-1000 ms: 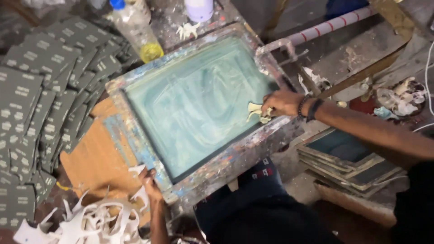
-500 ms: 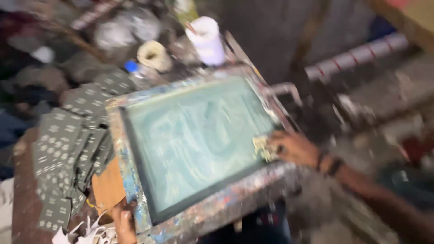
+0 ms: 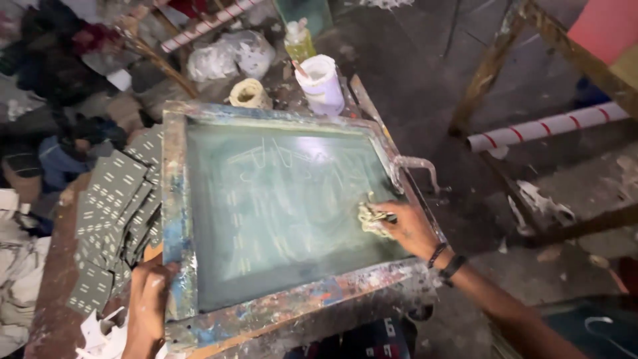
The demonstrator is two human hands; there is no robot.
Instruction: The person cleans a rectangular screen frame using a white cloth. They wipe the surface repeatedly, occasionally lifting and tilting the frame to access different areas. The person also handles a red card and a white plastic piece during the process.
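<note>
A paint-stained screen-printing frame (image 3: 174,199) lies flat in front of me, its green mesh (image 3: 279,206) smeared with pale streaks. My right hand (image 3: 411,229) presses a small crumpled cloth (image 3: 371,219) onto the mesh near the frame's right side. A dark band circles that wrist. My left hand (image 3: 147,306) grips the frame's lower left corner.
Several dark printed cards (image 3: 113,219) are fanned out left of the frame. A white pot (image 3: 321,83), a tape roll (image 3: 247,94) and a yellow-green bottle (image 3: 299,40) stand behind it. A metal handle (image 3: 415,166) sticks out at the right edge. White paper scraps (image 3: 100,336) lie at lower left.
The view has swung and the frame now sits squarer. My right hand with the cloth stays at the mesh's right side; my left hand has moved onto the frame's corner.
</note>
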